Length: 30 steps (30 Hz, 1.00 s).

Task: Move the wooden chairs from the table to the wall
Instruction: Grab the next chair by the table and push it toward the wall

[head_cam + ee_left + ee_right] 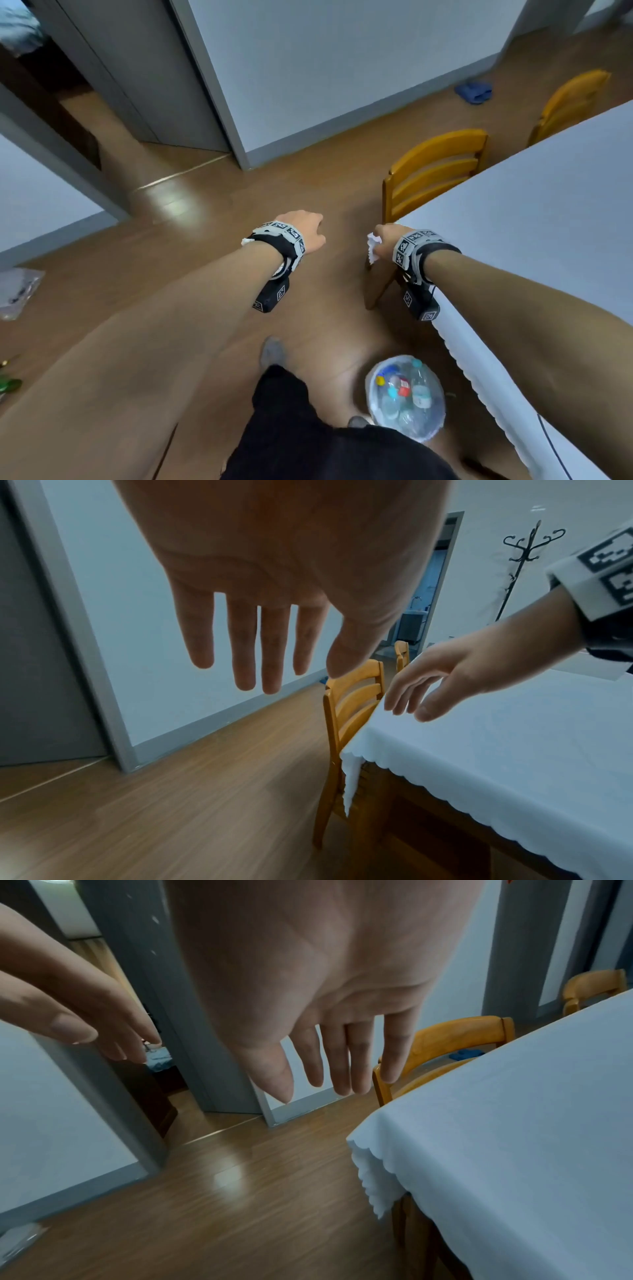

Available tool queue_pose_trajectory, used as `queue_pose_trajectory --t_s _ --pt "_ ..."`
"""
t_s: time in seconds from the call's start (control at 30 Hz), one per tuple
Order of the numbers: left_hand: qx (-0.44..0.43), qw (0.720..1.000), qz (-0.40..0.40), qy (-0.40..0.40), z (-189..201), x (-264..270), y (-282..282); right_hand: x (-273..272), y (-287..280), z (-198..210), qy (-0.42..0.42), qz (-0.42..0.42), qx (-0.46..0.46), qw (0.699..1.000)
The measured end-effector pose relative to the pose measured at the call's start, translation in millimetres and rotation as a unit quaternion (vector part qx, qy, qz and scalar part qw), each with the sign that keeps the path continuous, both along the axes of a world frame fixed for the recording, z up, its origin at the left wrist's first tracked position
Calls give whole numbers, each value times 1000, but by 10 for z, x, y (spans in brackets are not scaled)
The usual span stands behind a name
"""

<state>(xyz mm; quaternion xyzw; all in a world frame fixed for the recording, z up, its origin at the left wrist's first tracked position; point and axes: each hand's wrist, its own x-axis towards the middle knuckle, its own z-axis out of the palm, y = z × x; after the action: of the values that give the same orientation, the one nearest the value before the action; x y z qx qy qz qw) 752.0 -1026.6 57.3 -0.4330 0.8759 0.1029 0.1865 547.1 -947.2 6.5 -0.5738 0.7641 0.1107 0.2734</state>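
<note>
Nothing of the job looks done to me: both honey-coloured wooden slat-backed chairs are tucked against the table with the white scallop-edged cloth [548, 219], the nearer chair [435, 171] at the corner just ahead of me and the farther chair [572, 102] along the same side. My left hand [305, 229] reaches forward over the brown wood-look floor [205, 246], fingers straight and spread, holding nothing. My right hand [385, 236] hangs above the table corner, fingers loose and extended, touching neither cloth nor chair as far as I can tell. The pale grey wall with its grey skirting [325, 68] stands across the bare floor from the chairs, with no chair against it in view. I judge the whole task is left: grasp the nearer chair's back, draw it out, carry it over, then the second.
</note>
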Motion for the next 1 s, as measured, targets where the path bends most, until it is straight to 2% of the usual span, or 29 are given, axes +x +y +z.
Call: queue_pose_trajectory --t_s 0.1,0.23,0.37,0.47,0.67,0.77,1.0 --pt "-2 998 -63 3 -210 -172 -881 -64 -634 -162 12 -42 6 999" --pt "17 988 -150 0 -352 -563 -1797 -178 -1200 -218 -8 -121 9 993" --pt "25 972 -234 -11 -357 -1095 -2431 -386 -1536 -156 -37 -207 5 978" --pt "26 958 -286 -16 -361 -1642 -2836 -733 -1799 -143 -46 -263 6 964" --pt "21 928 -372 -25 -489 -2853 -3362 -1603 -2216 -365 -50 -386 33 920" --pt "8 908 -418 -34 -538 -3288 -3465 -1849 -2345 -411 -74 -441 69 892" --pt "17 840 -540 -45 -630 -4316 -3625 -2264 -2584 -598 -131 -535 73 832"
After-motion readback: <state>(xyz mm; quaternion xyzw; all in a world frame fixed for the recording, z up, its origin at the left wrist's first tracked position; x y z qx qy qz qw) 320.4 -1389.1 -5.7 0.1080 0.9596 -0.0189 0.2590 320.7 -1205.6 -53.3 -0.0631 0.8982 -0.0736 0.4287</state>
